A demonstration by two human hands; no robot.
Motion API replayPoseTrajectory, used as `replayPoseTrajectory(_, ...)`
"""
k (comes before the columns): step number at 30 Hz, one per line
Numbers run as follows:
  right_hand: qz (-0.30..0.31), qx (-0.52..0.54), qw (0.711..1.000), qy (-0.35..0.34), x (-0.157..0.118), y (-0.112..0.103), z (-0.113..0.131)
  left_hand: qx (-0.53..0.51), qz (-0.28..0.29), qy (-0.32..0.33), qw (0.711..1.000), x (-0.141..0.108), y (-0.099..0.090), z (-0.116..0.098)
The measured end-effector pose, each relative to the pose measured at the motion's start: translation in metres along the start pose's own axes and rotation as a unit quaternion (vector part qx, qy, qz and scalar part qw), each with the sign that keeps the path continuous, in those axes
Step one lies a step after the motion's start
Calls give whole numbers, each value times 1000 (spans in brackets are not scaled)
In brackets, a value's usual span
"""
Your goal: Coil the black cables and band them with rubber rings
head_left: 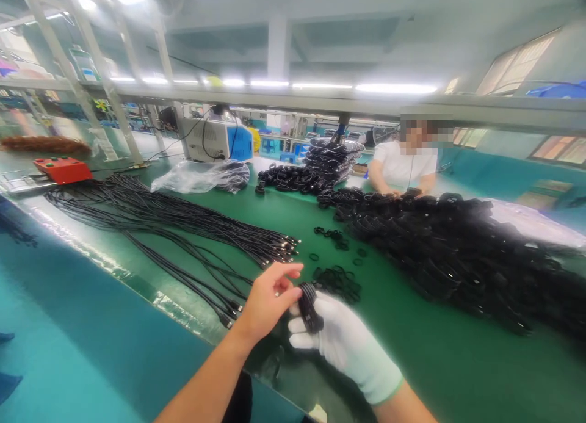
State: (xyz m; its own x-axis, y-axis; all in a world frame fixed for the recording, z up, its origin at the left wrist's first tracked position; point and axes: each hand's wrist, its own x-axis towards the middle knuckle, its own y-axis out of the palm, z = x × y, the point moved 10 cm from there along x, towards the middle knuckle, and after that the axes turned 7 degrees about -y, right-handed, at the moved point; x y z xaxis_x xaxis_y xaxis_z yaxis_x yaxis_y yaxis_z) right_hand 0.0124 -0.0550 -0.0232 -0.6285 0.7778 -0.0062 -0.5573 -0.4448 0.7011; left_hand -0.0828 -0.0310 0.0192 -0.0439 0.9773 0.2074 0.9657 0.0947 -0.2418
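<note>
My right hand [341, 337], in a white glove, is closed round a coiled black cable [311, 308] above the green table [389, 374]. Bare and close by on the left, my left hand [270, 301] has its index finger stretched out and its thumb at the coil's upper edge; the fingers are curved apart. Just behind the coil lie small black rings [339, 282] in a loose heap. Long straight black cables [192, 218] with metal plugs stretch from the far left to beside my left hand.
A big pile of coiled black cables [439, 246] covers the right side. Across the table is a person [405, 163] in white. A red control box [63, 169], clear plastic bags [192, 176] and a blue and white machine [217, 140] stand at the back left.
</note>
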Motion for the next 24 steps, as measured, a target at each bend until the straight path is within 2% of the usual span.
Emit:
replayPoseTrajectory(3, -17, 35, 999, 14, -1, -5, -1, 40, -77, 24, 996, 2, -18, 2)
replayPoseTrajectory(5, -24, 25, 999, -6, -2, -7, 6, 91, -117, 48, 988, 0, -24, 3)
replayPoseTrajectory(7, -53, -30, 996, -59, -1, -15, 26, 138, -129, 72, 979, -2, -23, 4)
replayPoseTrajectory(8, -84, -99, 987, -93, -1, -23, 41, 155, -131, 83, 976, -2, -23, 5)
replayPoseTrajectory(9, -130, -189, 965, -128, -4, -35, 62, 169, -134, 92, 972, -2, -23, 7)
replayPoseTrajectory(10, -183, -287, 927, -158, -9, -47, 87, 179, -137, 99, 969, -2, -24, 9)
replayPoseTrajectory(12, -289, -460, 814, -204, -28, -71, 147, 192, -142, 105, 965, 0, -27, 14)
replayPoseTrajectory(15, -408, -551, 684, -250, -69, -109, 233, 199, -151, 98, 963, 2, -30, 19)
replayPoseTrajectory(18, -508, -596, 578, -230, -113, -155, 298, 198, -163, 82, 963, 2, -30, 21)
replayPoseTrajectory(19, -531, -606, 551, -215, -125, -170, 312, 199, -166, 76, 963, 2, -29, 21)
replayPoseTrajectory(21, -560, -624, 516, -179, -140, -196, 330, 206, -166, 65, 962, 3, -28, 23)
replayPoseTrajectory(24, -567, -644, 494, -137, -146, -221, 338, 214, -155, 55, 963, 4, -26, 29)
